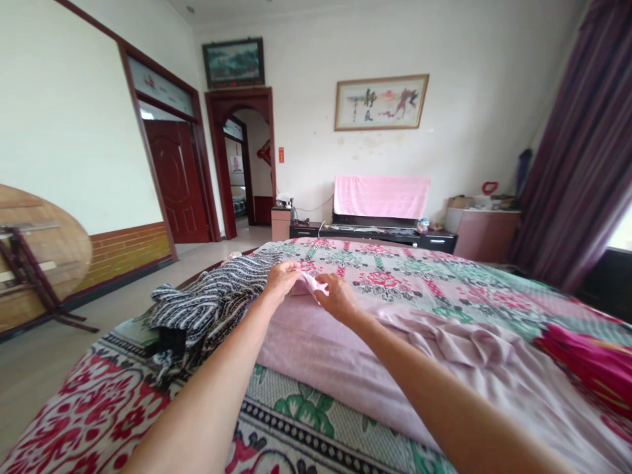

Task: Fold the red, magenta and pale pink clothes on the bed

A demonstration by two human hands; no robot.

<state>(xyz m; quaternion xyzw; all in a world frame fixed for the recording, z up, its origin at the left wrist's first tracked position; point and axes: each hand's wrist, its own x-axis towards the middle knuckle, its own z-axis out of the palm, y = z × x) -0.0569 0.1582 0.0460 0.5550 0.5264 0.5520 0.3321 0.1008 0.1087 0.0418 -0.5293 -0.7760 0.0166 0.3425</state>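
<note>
A pale pink garment (pixel 340 349) lies spread across the patterned bedspread, smooth at the left and wrinkled toward the right. My left hand (pixel 282 278) pinches its far edge, where the cloth is lifted a little. Close beside it, my right hand (pixel 338 295) grips the same raised edge between thumb and fingers. Just left of my hands sits a heaped black-and-white striped garment (pixel 217 296). What kind of garment the pink one is I cannot tell.
The floral bedspread (pixel 306 405) covers the bed under everything. A bright pink folded cloth (pixel 590 362) lies at the right. Beyond the bed stand a low black cabinet (pixel 439 242) and a television draped with a pink cloth (pixel 382 195). A round wooden tabletop (pixel 44 243) leans at the left.
</note>
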